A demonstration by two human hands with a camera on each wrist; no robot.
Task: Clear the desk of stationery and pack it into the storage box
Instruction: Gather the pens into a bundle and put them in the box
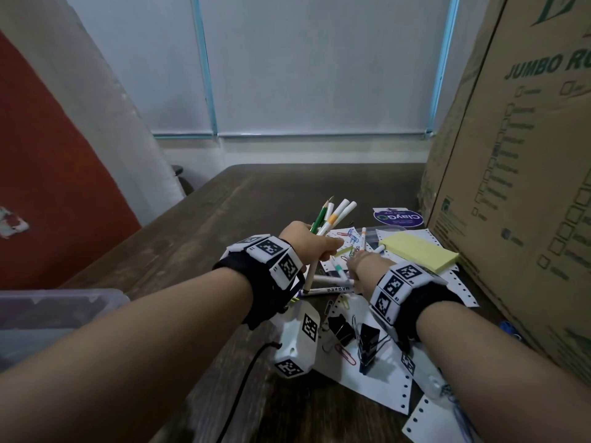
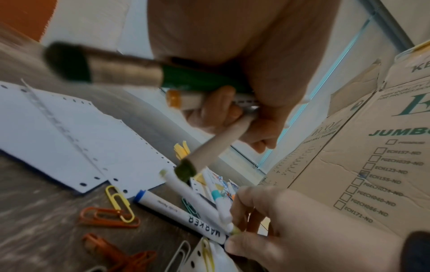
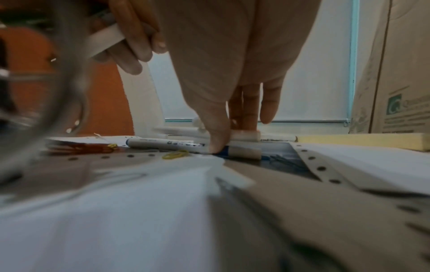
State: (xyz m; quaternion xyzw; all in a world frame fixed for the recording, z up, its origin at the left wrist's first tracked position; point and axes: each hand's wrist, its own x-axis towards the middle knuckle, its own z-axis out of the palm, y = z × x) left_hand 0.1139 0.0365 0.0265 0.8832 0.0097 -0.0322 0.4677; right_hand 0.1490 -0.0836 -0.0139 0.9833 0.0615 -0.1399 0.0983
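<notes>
My left hand [image 1: 323, 251] grips a bundle of white pens and a green pencil [image 1: 332, 215], held upright above the desk; the left wrist view shows the fingers [image 2: 223, 110] curled round them. Just to its right, my right hand [image 1: 353, 262] reaches down into a loose pile of white markers [image 1: 329, 289]. In the right wrist view its thumb and fingers [image 3: 242, 114] pinch a white marker [image 3: 246, 135] lying across one labelled MARKER [image 2: 186, 217]. A translucent storage box [image 1: 57, 314] stands at the left edge.
A tall cardboard box [image 1: 518, 187] walls off the right side. A yellow sticky-note pad [image 1: 419, 251], perforated paper sheets [image 1: 377, 378], black binder clips [image 1: 367, 342] and coloured paper clips [image 1: 347, 354] lie around my hands. A blue label [image 1: 398, 218] lies farther back.
</notes>
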